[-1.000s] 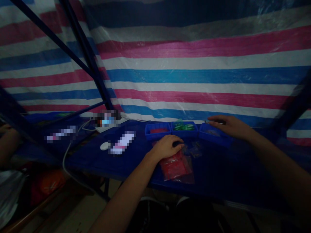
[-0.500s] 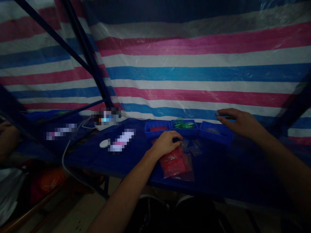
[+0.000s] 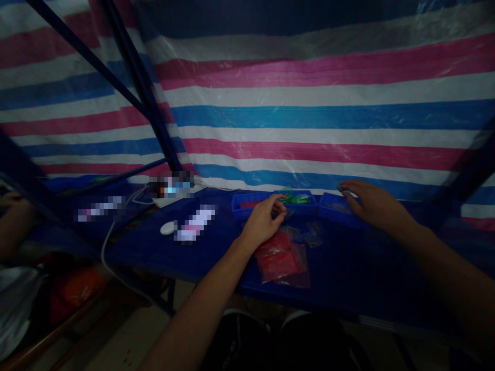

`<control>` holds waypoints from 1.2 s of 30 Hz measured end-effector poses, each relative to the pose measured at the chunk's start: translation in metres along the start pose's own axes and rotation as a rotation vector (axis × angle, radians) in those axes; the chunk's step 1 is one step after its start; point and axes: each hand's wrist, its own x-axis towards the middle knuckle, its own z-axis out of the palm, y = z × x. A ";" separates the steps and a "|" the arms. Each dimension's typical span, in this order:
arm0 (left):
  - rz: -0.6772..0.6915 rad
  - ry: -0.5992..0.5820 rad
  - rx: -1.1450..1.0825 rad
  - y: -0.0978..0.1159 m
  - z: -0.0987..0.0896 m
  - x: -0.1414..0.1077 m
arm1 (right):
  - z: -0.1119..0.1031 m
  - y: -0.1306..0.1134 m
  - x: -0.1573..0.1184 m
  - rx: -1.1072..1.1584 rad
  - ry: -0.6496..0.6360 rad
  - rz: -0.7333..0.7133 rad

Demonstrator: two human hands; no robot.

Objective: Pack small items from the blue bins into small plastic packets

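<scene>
My left hand (image 3: 263,219), its fingers curled together, hovers over the near side of the blue bins; what it pinches, if anything, is too dark to name. Below it lie red plastic packets (image 3: 280,260) in clear film. Just right of them are several small clear bags (image 3: 312,238) with thin dark pieces inside. My right hand (image 3: 371,203) is above the right blue bin (image 3: 350,219), thumb and finger closed on a tiny dark piece (image 3: 341,189). The middle bin (image 3: 297,211) holds green packets (image 3: 299,199); red material lies in the left bin (image 3: 242,213).
On the blue table (image 3: 216,263), a lit, blurred-out phone (image 3: 195,223) lies beside a white round object (image 3: 168,228). Behind them is a white power strip (image 3: 180,195) with cables. A striped sheet (image 3: 317,118) hangs behind. Another person's arm (image 3: 13,219) shows at far left.
My left hand has lifted off the small bags and moved up toward the middle bin, fingers curling. My right hand has dropped slightly toward the right bin, still pinching the tiny piece.
</scene>
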 end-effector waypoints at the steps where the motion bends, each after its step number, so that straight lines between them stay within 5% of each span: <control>1: 0.011 0.007 0.021 0.000 0.000 0.000 | -0.002 0.000 0.000 0.007 0.022 -0.003; 7: 0.036 0.010 0.175 0.007 -0.004 0.001 | -0.010 -0.001 0.004 0.128 0.127 0.047; 16: -0.043 -0.021 0.127 0.009 -0.006 -0.001 | -0.017 -0.011 0.004 0.056 0.140 0.044; 22: -0.086 -0.037 0.073 0.007 -0.005 -0.001 | -0.010 -0.012 0.001 -0.042 0.089 0.030; 26: -0.089 -0.030 0.030 0.006 -0.004 -0.001 | -0.002 -0.019 0.000 -0.004 -0.084 -0.051; 31: -0.059 -0.018 -0.047 0.009 0.000 0.000 | 0.007 -0.062 0.000 0.370 -0.048 0.053; 36: -0.006 -0.044 -0.029 0.017 0.001 0.000 | 0.032 -0.111 -0.004 1.081 -0.136 0.203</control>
